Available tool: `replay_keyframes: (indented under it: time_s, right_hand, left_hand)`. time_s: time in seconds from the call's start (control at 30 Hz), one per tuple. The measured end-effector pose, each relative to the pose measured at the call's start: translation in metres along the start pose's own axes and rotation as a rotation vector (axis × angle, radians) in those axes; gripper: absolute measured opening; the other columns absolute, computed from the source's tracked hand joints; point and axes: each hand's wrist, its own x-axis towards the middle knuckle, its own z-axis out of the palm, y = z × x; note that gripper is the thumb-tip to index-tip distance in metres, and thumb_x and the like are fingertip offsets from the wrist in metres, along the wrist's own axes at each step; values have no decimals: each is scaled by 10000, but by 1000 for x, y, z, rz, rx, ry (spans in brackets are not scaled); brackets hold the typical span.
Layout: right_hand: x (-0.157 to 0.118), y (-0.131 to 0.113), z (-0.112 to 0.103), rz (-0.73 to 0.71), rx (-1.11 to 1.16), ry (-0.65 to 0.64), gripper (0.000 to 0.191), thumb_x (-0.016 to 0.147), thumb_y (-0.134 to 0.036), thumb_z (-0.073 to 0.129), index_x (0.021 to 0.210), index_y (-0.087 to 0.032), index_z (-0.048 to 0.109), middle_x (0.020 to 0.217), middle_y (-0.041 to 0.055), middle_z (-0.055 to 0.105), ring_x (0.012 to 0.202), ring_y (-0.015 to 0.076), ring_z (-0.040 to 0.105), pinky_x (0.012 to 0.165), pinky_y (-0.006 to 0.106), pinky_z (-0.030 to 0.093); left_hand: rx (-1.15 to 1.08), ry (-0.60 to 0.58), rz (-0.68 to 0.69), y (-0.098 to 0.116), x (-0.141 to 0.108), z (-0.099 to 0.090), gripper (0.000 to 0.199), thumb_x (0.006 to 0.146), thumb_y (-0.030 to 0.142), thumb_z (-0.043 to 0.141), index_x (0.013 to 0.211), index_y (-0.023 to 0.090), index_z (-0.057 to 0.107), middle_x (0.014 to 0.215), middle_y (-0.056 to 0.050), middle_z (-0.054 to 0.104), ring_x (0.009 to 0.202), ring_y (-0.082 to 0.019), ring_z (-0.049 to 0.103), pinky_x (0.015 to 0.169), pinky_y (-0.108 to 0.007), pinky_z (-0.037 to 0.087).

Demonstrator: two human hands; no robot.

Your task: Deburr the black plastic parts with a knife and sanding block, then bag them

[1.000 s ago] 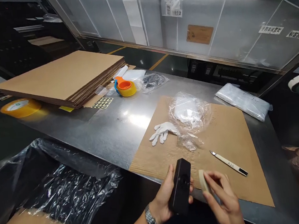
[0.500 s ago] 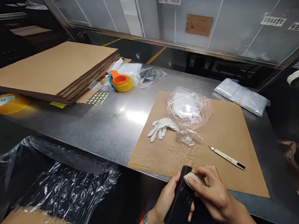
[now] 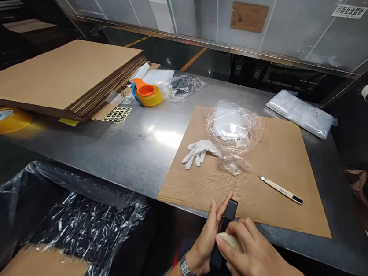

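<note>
My left hand [image 3: 206,241] is wrapped around a long black plastic part [image 3: 229,213], held tilted at the front edge of the table. In my right hand [image 3: 252,254] is a small cream-coloured pad [image 3: 229,241], pinched between thumb and fingers and pressed against the black part. My fingers cover much of the pad and the lower part of the black piece. A craft knife [image 3: 280,189] with a white handle marked A26 lies on the flat cardboard sheet [image 3: 292,156]. Beyond my hands, a white glove [image 3: 201,153] rests on that sheet beside a clear plastic bag [image 3: 232,123].
A stack of cardboard sheets [image 3: 54,77] stands at the back left, near a tape dispenser [image 3: 147,93] and a roll of yellow tape [image 3: 2,121]. A wrapped white packet [image 3: 302,113] lies at the right. At lower left is a bin lined with black plastic [image 3: 81,229].
My right hand has slid the cream pad down along the black part, toward me. The upper end of the part is now uncovered, and my left fingers are more extended. The view has shifted slightly.
</note>
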Motion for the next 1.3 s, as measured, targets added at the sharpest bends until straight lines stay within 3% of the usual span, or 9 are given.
replay_keyframes:
  time_s: [0.13,0.27,0.4,0.57,0.8,0.93,1.03,1.1,1.3]
  right_hand:
    - [1,6,0,121,21,9,447,794,-83,457,1240,-114,446,1013,152,469,865,222,431,680,368,485]
    - [4,4,6,129,65,105,500,803,-70,439,1298,-119,385,1038,156,447,895,227,432,723,402,465]
    - [-2,-2,20,6,190,153,531,791,-97,466,1312,-144,373,1027,131,446,896,218,443,745,406,457]
    - [-14,5,26,87,174,236,517,782,-40,449,1294,-105,412,1064,158,422,944,229,451,761,406,453]
    - [-20,2,42,-13,73,342,466,768,-83,506,1229,-151,492,1071,132,439,995,259,455,800,448,448]
    - [-39,28,51,39,-32,362,534,766,-35,508,1277,-181,454,1113,128,421,1004,246,445,789,403,455]
    - [-49,65,54,264,-101,424,532,795,-78,517,1299,-219,421,1095,118,441,976,233,455,787,404,450]
    - [-49,88,54,406,-144,457,468,824,-164,516,1282,-222,433,1076,111,464,978,238,458,812,424,441]
    - [-36,129,58,532,-204,426,343,861,-341,471,1172,-208,528,995,92,547,930,235,488,798,397,455]
  left_hand:
    - [-154,-55,-54,-1,2,2,521,867,530,307,1269,240,467,1268,-23,538,1176,-185,465,1003,-286,289]
    - [-358,-41,-123,-1,8,5,475,840,520,401,1154,200,558,925,-33,676,855,-177,622,795,-270,433]
    - [-495,-112,-268,3,12,3,452,791,551,452,816,135,628,622,-22,608,529,-140,565,546,-248,426]
    - [-582,-220,-311,5,14,-1,540,806,586,363,644,107,554,577,-49,560,551,-147,564,556,-238,430]
    - [-593,69,-278,9,14,2,547,840,565,291,643,105,510,517,-21,483,493,-112,523,524,-209,432]
    - [-540,122,-118,15,9,-1,472,864,502,316,691,119,531,525,-12,507,417,-90,461,413,-186,371]
    - [-380,234,189,15,3,4,204,805,354,547,860,160,576,686,-10,612,521,-100,543,497,-194,430]
    - [-199,246,333,12,-2,8,249,716,219,670,946,175,585,753,-4,638,599,-103,579,588,-197,459]
    - [-139,240,82,8,-8,6,159,676,139,666,784,152,550,576,11,594,472,-115,564,451,-210,454]
